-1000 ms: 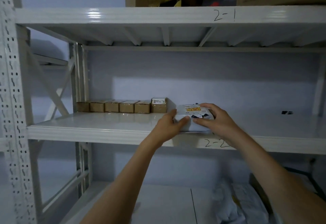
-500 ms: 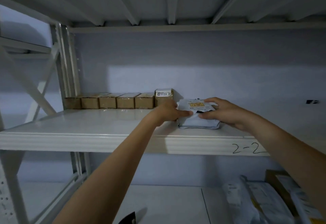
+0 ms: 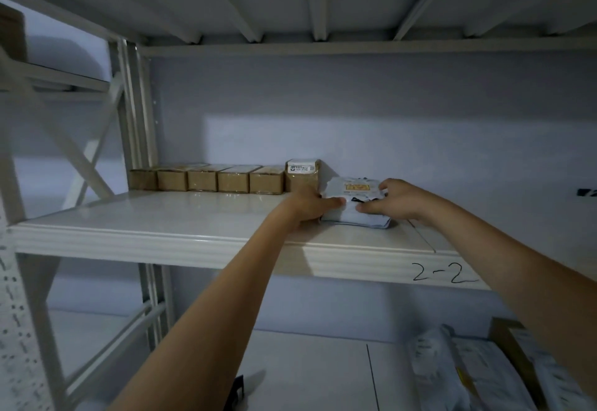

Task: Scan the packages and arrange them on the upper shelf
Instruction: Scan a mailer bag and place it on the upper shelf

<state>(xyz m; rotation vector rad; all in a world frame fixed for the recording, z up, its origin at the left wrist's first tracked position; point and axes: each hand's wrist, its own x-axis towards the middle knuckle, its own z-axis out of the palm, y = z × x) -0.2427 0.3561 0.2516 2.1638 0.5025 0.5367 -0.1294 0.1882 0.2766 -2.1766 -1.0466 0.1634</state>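
both hands, left hand [image 3: 308, 205] and right hand [image 3: 399, 200], grip a white package [image 3: 353, 213] between them. it lies flat on the shelf [image 3: 161, 216], long axis left-right, just right of the box row [image 3: 223, 178].

We have a single wide-angle view, worn on the person's head, facing forward into a white shelf [image 3: 200, 242] at about chest height (its underside above us fills the top edge). Both forearms reach away from us; a lower shelf [image 3: 307, 372] shows near the bottom.
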